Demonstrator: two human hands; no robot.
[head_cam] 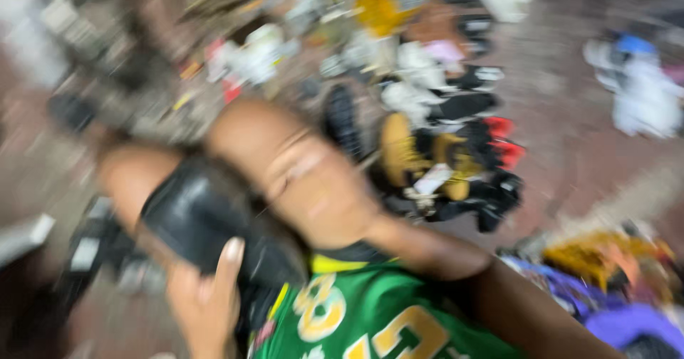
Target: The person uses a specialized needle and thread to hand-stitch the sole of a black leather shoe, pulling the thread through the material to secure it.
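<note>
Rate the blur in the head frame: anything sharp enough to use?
Head view: heavy motion smear across the whole frame, and the heap of shoes on the floor is streaked. Sharpest is the left hand, thumbnail readable, against the glossy black leather shoe. The right hand is not clearly seen, only a blurred forearm above the green jersey. Lighting even, slight sheen on the leather.

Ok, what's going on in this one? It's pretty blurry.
A person in a green jersey is holding a black shoe close to the body. The left hand grips it from below, a fingertip on the upper. The right hand is not clearly visible; only the right forearm crosses the frame. Beyond, many shoes and other items lie spread on the floor. Motion blur hides finer detail.
</note>
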